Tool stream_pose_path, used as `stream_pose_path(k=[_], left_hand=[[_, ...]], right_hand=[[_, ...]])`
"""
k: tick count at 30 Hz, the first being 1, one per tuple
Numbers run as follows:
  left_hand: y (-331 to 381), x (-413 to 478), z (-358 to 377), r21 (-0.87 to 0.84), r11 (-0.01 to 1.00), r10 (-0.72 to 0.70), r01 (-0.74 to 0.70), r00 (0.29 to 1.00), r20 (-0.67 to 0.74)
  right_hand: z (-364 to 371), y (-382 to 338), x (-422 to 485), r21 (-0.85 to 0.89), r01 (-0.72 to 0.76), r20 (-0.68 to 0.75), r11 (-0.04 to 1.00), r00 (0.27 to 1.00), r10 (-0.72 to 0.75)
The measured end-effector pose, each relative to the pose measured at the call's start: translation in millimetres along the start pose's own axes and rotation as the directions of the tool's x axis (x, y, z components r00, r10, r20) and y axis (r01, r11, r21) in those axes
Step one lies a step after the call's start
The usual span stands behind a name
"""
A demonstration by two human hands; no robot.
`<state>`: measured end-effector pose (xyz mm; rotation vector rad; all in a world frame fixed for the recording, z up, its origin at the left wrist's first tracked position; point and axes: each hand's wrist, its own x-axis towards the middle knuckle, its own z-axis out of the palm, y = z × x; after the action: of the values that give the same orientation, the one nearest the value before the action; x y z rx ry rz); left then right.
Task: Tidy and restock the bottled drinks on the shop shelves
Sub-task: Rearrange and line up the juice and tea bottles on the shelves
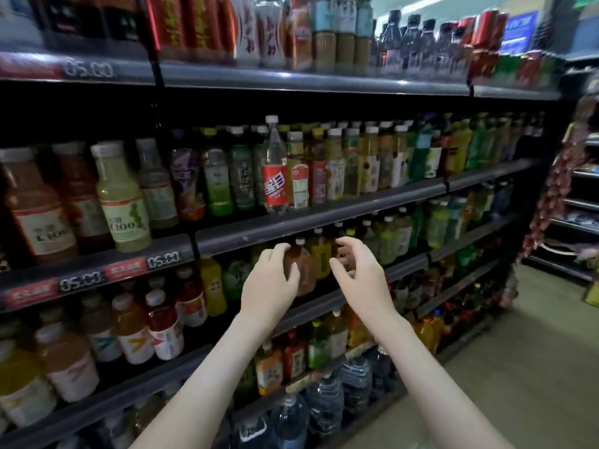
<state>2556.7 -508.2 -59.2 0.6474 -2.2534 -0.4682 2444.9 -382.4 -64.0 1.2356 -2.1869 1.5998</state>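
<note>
**As we reach in**

While our left hand (272,280) grips a white-capped plastic bottle of brown drink (306,278) standing on the dark metal shelf (324,303), our right hand (359,273) curls just beside it; whether it holds anything, we cannot tell. Beige aisle floor (534,351) lies right.

1. Two arms show, the left arm (207,377) and the right arm (431,377).
2. Both arms are bare skin from wrist to the near edge.
3. The left hand (270,280) and right hand (359,273) are bare too, with slim fingers.
</note>
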Motion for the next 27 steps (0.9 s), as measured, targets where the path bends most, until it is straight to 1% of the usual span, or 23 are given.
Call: stream_pose_path(k=[6, 9, 12, 14, 16, 20, 23, 25, 27], left_hand=[[-12.7, 78.4, 32.9, 0.056, 0.997, -0.049, 0.058, 0.989, -0.143], [-13.1, 120.7, 53.2, 0.077, 0.996, -0.023, 0.042, 0.974, -0.224], [-4.1, 164.7, 75.0, 0.218, 0.976, 0.077, -0.005, 0.943, -0.323], [3.5, 195.3, 86.9, 0.323, 0.946, 0.114, 0.009, 0.926, -0.360], [9.3, 224.6, 96.6, 0.392, 0.919, 0.134, 0.036, 0.908, -0.397], [7.8, 268.6, 117.4, 0.509, 0.855, 0.107, 0.104, 0.924, -0.368], [1.5, 282.7, 131.7, 0.568, 0.811, 0.077, 0.142, 0.936, -0.343], [2.3, 285.7, 136.9, 0.556, 0.819, 0.082, 0.143, 0.929, -0.360], [6.2, 287.5, 138.3, 0.522, 0.843, 0.117, 0.130, 0.903, -0.413]], right_hand=[[1.7, 36.6, 72.9, -0.017, 0.060, 0.107, 0.998, 0.993, -0.057], [3.4, 56.5, 114.7, -0.017, 0.074, 0.146, 0.997, 0.987, -0.071], [0.8, 75.1, 154.4, -0.026, 0.094, 0.171, 0.995, 0.981, -0.088], [-3.8, 86.1, 178.9, -0.023, 0.109, 0.198, 0.994, 0.975, -0.102], [-10.3, 96.1, 201.5, -0.016, 0.135, 0.214, 0.991, 0.968, -0.128], [-20.8, 115.1, 237.8, -0.012, 0.192, 0.190, 0.981, 0.964, -0.186], [-21.9, 125.8, 256.3, 0.009, 0.238, 0.200, 0.971, 0.951, -0.235], [-21.9, 131.1, 266.1, 0.027, 0.271, 0.222, 0.962, 0.937, -0.270], [-21.4, 134.8, 274.5, 0.055, 0.301, 0.232, 0.952, 0.924, -0.306]])
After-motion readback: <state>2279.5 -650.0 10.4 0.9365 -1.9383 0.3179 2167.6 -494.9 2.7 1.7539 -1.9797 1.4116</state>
